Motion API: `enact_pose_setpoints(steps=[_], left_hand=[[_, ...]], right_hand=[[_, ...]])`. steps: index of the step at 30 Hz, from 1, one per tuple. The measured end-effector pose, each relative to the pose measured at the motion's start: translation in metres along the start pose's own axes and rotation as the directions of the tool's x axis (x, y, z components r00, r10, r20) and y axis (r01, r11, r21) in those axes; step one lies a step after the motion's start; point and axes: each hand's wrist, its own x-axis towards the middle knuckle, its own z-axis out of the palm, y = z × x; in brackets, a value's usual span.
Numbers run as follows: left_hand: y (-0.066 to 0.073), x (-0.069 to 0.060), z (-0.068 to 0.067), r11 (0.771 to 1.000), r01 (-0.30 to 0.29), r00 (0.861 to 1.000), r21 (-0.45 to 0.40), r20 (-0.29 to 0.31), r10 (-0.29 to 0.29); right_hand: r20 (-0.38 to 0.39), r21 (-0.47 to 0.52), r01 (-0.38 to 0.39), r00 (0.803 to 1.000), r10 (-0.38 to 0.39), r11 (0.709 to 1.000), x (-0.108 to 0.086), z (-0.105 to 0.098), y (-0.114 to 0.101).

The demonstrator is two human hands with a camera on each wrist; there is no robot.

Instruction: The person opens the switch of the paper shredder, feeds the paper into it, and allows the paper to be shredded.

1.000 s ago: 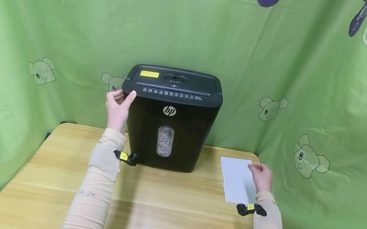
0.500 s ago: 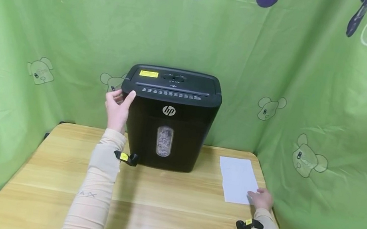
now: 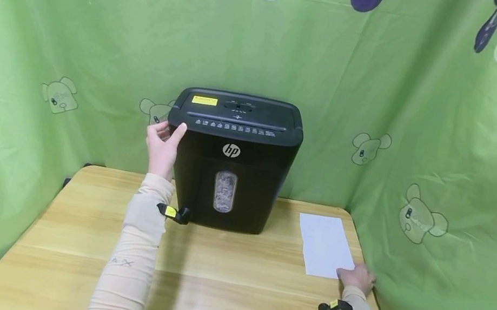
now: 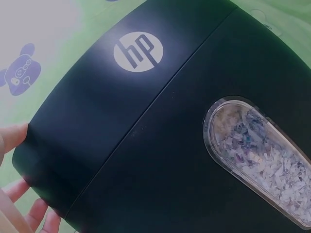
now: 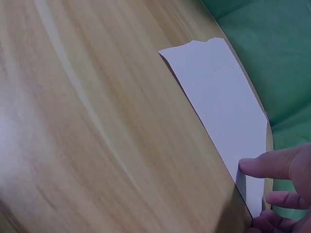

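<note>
A black HP paper shredder [image 3: 197, 168] stands upright on the wooden table. Scraps of shredded paper show behind its clear window [image 4: 262, 160]. My left hand [image 3: 163, 149] holds the shredder's upper left corner, thumb on the front and fingers along the side. A white sheet of paper [image 3: 324, 244] with an uneven edge lies flat at the table's right side. At that sheet's near right corner is my right hand [image 3: 357, 278]. In the right wrist view the right thumb [image 5: 267, 165] lies straight over the paper, while the other fingers sit apart from it by the table edge.
The wooden table [image 3: 215, 292] ends just beyond the paper on the right. Green printed curtains [image 3: 264, 59] hang close behind the shredder and along both sides. A yellow label [image 3: 205, 100] sits on the shredder's lid, with the feed slot in front of it.
My right hand has moved from the paper's right edge toward me to its near right corner, with the fingers now at the table edge. My left hand stays on the shredder.
</note>
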Motion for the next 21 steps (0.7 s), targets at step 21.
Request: enact_pose_setpoints(steps=[21], left_hand=[[-0.001, -0.019, -0.028, 0.990, 0.131, 0.970, 0.046, 0.200, -0.137]], right_hand=[[0.039, -0.003, -0.019, 0.999, 0.019, 1.000, 0.008, 0.005, 0.005]])
